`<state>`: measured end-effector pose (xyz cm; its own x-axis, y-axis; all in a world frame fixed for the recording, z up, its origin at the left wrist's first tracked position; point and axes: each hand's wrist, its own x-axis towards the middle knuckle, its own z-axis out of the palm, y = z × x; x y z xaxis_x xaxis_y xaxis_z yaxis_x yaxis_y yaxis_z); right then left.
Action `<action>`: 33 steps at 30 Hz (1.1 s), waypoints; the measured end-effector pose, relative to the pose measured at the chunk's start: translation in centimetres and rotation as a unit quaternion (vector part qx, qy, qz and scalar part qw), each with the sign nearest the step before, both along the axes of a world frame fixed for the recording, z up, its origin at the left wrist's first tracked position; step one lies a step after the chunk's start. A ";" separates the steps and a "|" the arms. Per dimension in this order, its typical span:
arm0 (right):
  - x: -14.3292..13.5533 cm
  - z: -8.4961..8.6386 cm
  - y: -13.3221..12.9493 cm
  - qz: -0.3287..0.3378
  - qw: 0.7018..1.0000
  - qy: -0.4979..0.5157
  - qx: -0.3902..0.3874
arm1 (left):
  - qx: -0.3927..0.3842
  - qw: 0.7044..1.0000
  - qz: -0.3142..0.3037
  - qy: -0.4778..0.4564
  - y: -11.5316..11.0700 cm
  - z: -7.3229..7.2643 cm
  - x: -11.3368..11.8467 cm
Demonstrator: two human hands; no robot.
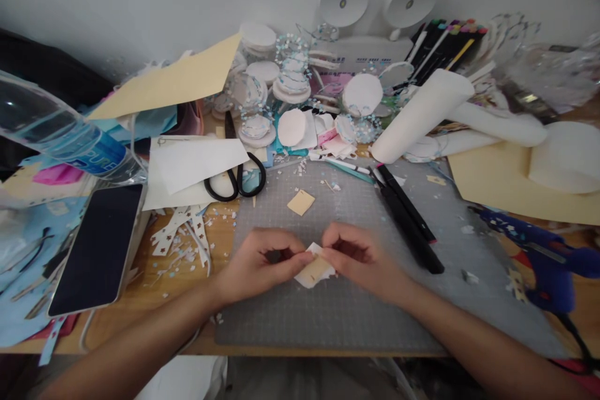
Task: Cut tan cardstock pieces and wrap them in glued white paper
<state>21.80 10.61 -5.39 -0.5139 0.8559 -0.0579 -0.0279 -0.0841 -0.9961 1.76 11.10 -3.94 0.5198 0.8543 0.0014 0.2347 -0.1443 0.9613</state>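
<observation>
Low over the grey cutting mat (262,325), a small piece of white and cream paper (315,272) is held between both hands. My left hand (265,262) pinches its upper left edge between thumb and fingers. At its upper right edge, my right hand (359,259) grips it the same way. The fingertips of the two hands are close together, and they cover the paper's upper edges. Just beyond the hands, a small cream square (300,202) lies flat on the mat.
Black scissors (237,181) lie behind my left hand. A phone (98,250) and a tilted water bottle (70,131) are at the left. Black pens (407,212) and a blue glue gun (539,256) lie to the right. White discs (363,95) and a paper roll (422,115) crowd the back.
</observation>
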 end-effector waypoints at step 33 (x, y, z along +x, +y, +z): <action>-0.3 0.3 0.5 -0.132 0.984 -0.030 0.118 | 0.066 0.995 0.076 -0.021 0.6 0.0 0.2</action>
